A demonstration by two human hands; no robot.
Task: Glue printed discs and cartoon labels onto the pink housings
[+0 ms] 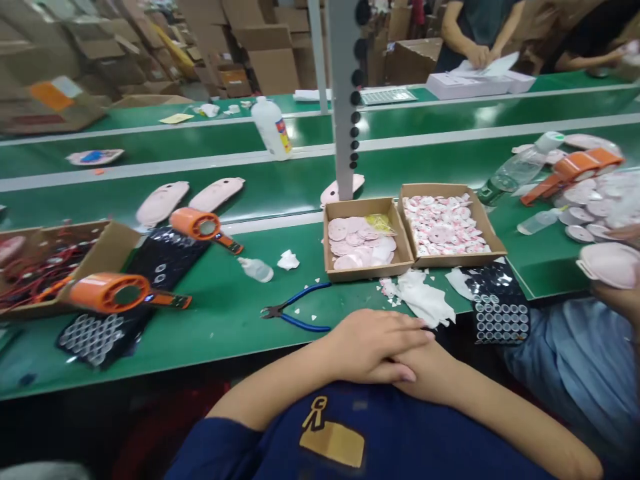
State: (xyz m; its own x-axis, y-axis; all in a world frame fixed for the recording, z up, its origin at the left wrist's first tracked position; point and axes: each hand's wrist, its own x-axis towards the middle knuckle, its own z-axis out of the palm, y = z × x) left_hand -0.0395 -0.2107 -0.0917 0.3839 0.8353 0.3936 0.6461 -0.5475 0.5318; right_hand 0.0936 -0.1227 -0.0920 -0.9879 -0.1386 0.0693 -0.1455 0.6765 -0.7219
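Observation:
My left hand (377, 343) lies across the back of my right hand (425, 367), close to my body at the table's front edge. The left fingers are stretched out flat with no tool in them. Underneath, the right hand's fingers are hidden. Nearest to the hands on the table are blue-handled cutting pliers (295, 312), jaws pointing left, and a crumpled white tissue (425, 297) with small white scraps about it. Behind these stand a cardboard tray (367, 272) of pale pink discs and another tray (450, 259) full of small pink-and-white pieces.
At left are orange handheld devices (107, 293), a black sheet with round clear stickers (95, 337) and a box of red wires (117, 243). Small dropper bottle (257, 269), white bottle (271, 130) and metal post (344, 100) stand beyond. A co-worker's hand (617, 297) holds a pink shell at right.

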